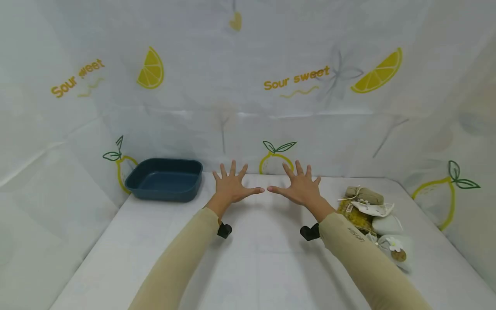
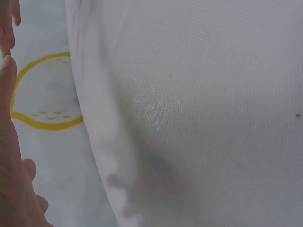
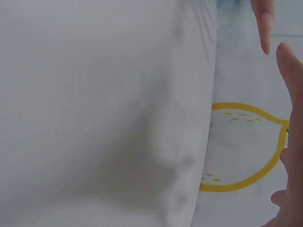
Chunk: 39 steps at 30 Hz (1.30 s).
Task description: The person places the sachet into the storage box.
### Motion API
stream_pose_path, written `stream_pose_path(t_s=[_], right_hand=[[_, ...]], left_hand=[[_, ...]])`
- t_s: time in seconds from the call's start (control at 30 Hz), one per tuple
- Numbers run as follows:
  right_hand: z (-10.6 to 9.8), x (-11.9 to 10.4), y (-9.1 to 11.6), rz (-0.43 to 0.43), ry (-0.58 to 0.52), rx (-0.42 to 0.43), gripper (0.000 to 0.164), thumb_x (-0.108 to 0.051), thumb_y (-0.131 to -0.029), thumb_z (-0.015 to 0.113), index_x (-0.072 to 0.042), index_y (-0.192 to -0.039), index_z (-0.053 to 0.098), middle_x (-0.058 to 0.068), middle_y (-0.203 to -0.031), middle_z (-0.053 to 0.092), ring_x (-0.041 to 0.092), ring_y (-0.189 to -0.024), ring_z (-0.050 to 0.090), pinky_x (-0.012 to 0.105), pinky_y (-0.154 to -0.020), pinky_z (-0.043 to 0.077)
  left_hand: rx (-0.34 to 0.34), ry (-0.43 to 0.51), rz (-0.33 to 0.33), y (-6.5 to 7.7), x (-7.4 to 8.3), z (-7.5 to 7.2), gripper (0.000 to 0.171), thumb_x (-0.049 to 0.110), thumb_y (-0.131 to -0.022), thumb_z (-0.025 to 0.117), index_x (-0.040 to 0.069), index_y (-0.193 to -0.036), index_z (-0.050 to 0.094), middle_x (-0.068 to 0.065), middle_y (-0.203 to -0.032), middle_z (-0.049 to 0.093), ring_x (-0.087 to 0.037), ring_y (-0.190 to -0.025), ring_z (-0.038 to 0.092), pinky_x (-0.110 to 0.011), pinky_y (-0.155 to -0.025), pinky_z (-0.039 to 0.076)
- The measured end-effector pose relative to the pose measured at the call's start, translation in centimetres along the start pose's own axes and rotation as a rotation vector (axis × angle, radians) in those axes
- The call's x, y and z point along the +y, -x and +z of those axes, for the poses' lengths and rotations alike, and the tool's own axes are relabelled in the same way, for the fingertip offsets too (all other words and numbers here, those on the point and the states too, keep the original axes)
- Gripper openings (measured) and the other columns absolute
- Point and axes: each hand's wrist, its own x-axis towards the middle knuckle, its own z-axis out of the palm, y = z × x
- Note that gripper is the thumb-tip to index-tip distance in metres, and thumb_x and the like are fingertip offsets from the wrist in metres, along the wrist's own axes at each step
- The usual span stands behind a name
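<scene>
Both hands are held out over the white table, fingers spread and straight, holding nothing. The left hand (image 1: 229, 188) is just left of centre in the head view, its thumb pointing right. Opposite it, the right hand (image 1: 302, 188) points its thumb left, and a small gap separates the two thumb tips. Left of the left hand stands a dark blue rectangular basin (image 1: 164, 194). Beyond the right forearm lies a pile of small sachets, with a brown cloth one (image 1: 364, 195), a yellow-filled one (image 1: 353, 217) and a pale one with a white flower (image 1: 403, 245).
The white-covered table (image 1: 255, 267) meets a hanging white cloth (image 1: 217, 86) printed with lemons at the back. Cloth also hangs along both sides. Black wrist mounts (image 1: 310, 232) sit under both wrists. The right sleeve (image 1: 360, 254) overlaps part of the sachet pile.
</scene>
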Motion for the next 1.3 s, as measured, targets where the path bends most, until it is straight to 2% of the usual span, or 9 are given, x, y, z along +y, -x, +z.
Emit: stream_pose_path(t_s=[0.23,0.4,0.53,0.67,0.8,0.93,1.03,1.13,1.3], right_hand=[[0.8,0.4,0.2,0.000,-0.042,0.015,0.109,-0.087,-0.081,0.049,-0.025,-0.164,0.015,0.024,-0.169,0.006,0.058,-0.152,0.003,0.084,-0.110,0.010],[2.7,-1.7,0.0,0.007,-0.336,0.049,0.101,-0.078,-0.088,0.051,-0.020,-0.164,0.018,0.025,-0.169,0.013,0.052,-0.154,0.011,0.077,-0.116,0.016],[4.4,-3.3,0.2,0.019,-0.582,0.099,0.095,-0.067,-0.093,0.057,-0.020,-0.164,0.015,0.021,-0.169,0.015,0.044,-0.156,0.015,0.067,-0.122,0.020],[5.3,-5.0,0.2,0.005,-0.719,0.166,0.092,-0.057,-0.095,0.062,-0.019,-0.164,0.015,0.017,-0.170,0.017,0.038,-0.157,0.017,0.061,-0.124,0.020],[6.2,-7.9,-0.5,-0.038,-0.809,0.154,0.093,-0.057,-0.095,0.061,-0.021,-0.165,0.011,0.014,-0.170,0.016,0.036,-0.158,0.016,0.059,-0.126,0.019],[7.2,-11.0,-1.3,-0.077,-0.868,0.140,0.093,-0.056,-0.095,0.061,-0.024,-0.165,0.009,0.012,-0.171,0.016,0.036,-0.157,0.018,0.059,-0.125,0.020],[7.8,-13.3,-1.4,-0.110,-0.953,0.132,0.091,-0.053,-0.096,0.062,-0.022,-0.165,0.010,0.011,-0.171,0.016,0.040,-0.155,0.023,0.061,-0.123,0.025],[8.1,-15.4,-1.5,-0.135,-1.028,0.101,0.092,-0.054,-0.096,0.062,-0.023,-0.165,0.009,0.010,-0.171,0.015,0.042,-0.153,0.027,0.062,-0.120,0.029],[8.6,-18.3,-2.2,-0.186,-1.037,0.059,0.095,-0.057,-0.094,0.063,-0.024,-0.165,0.008,0.011,-0.171,0.015,0.038,-0.155,0.024,0.061,-0.123,0.026]], left_hand=[[0.032,0.006,0.017,0.7,-1.2,0.2,0.109,0.095,-0.077,0.042,0.037,-0.163,0.007,-0.009,-0.173,-0.003,-0.048,-0.157,-0.003,-0.071,-0.122,0.003],[0.097,0.034,0.119,2.6,-3.7,0.1,0.099,0.083,-0.086,0.047,0.035,-0.164,0.009,-0.011,-0.173,0.004,-0.043,-0.158,0.000,-0.068,-0.124,0.004],[0.215,0.091,0.125,4.3,-5.7,-0.3,0.088,0.068,-0.096,0.051,0.024,-0.164,0.016,-0.017,-0.170,0.014,-0.043,-0.158,0.007,-0.064,-0.126,0.010],[0.404,0.189,0.030,5.6,-9.1,-0.8,0.078,0.052,-0.101,0.055,0.013,-0.162,0.024,-0.023,-0.167,0.022,-0.048,-0.155,0.016,-0.065,-0.124,0.016],[0.593,0.254,-0.127,6.9,-14.7,-1.1,0.078,0.041,-0.101,0.059,0.008,-0.161,0.023,-0.026,-0.165,0.022,-0.051,-0.153,0.016,-0.068,-0.122,0.015],[0.708,0.423,-0.290,7.8,-19.4,-1.1,0.082,0.036,-0.101,0.060,0.006,-0.163,0.014,-0.027,-0.166,0.014,-0.050,-0.154,0.011,-0.068,-0.122,0.013],[0.742,0.598,-0.412,8.4,-21.5,-0.9,0.084,0.033,-0.102,0.059,0.007,-0.163,0.009,-0.026,-0.167,0.008,-0.047,-0.154,0.011,-0.066,-0.122,0.017],[0.724,0.705,-0.513,8.8,-22.9,-0.9,0.087,0.031,-0.101,0.059,0.007,-0.163,0.003,-0.026,-0.166,0.007,-0.046,-0.154,0.014,-0.064,-0.121,0.021],[0.640,0.817,-0.507,8.7,-24.7,-0.9,0.098,0.029,-0.099,0.064,0.004,-0.162,-0.006,-0.026,-0.168,0.004,-0.043,-0.157,0.009,-0.057,-0.126,0.016]])
